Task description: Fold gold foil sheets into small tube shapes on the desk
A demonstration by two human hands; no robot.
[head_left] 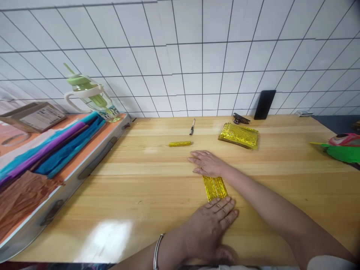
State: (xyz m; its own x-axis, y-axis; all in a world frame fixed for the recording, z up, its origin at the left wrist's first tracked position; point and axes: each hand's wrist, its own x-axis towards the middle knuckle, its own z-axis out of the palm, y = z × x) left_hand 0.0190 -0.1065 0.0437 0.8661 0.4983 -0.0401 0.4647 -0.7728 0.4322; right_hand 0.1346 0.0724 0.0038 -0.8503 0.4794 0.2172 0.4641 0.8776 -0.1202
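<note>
A gold foil sheet (pixel 215 187) with a thin pale line along it lies flat on the wooden table (pixel 152 210). My left hand (pixel 210 225), with a silver bangle at the wrist, rests palm down on its near end, fingers extended. Over the far end lies my right hand (pixel 207 164), flat with its fingers spread toward the left. Beyond the hands are a narrow gold strip (pixel 179 143) and, further right, a stack of gold foil pieces (pixel 239 135).
A pen (pixel 192 127), a black clip (pixel 241 119) and an upright black phone (pixel 264 104) are near the tiled wall. At left, an orange-topped surface holds a bottle (pixel 91 95), a cardboard box (pixel 36 117) and coloured paper (pixel 70 144). A green item (pixel 344 153) lies far right.
</note>
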